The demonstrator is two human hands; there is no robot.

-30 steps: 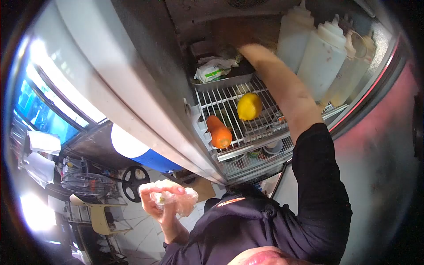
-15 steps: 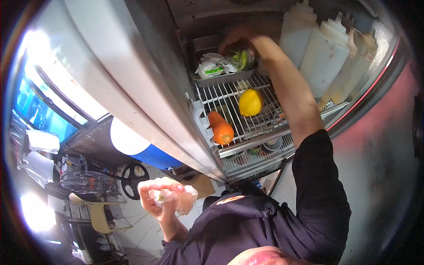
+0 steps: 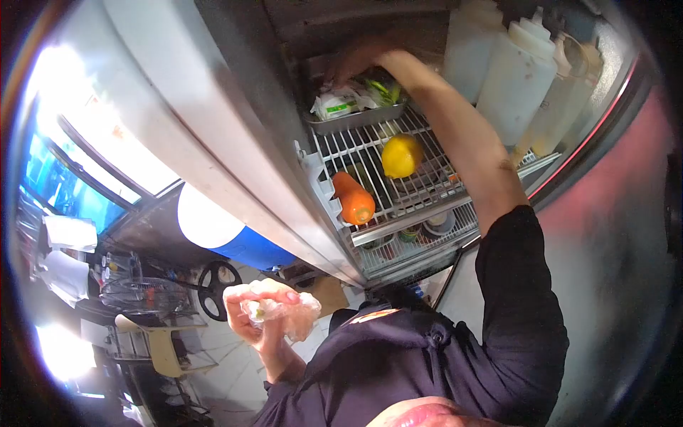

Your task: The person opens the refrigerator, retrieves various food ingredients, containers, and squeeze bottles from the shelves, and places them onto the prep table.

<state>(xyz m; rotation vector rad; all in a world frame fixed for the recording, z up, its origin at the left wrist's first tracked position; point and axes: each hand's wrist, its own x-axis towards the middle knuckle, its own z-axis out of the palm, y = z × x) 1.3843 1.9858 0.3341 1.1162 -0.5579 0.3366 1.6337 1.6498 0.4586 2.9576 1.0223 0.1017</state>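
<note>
My left hand is closed around a crumpled clear plastic wrap bundle, with something pale and greenish inside, held in front of my body outside the fridge. My right hand reaches into the fridge, over a metal tray on the wire shelf. It is blurred and in shadow, so its fingers cannot be made out. Beneath it in the tray lie a white packet with a green label and some green vegetables, partly in plastic.
A yellow lemon and an orange carrot lie on the wire shelf. White squeeze bottles stand at the right. More containers sit on the shelf below. The fridge frame rises at the left; a fan stands beyond.
My right hand has moved left across the tray, from the green vegetables toward the white packet. My left hand stays nearly in place with the plastic bundle.
</note>
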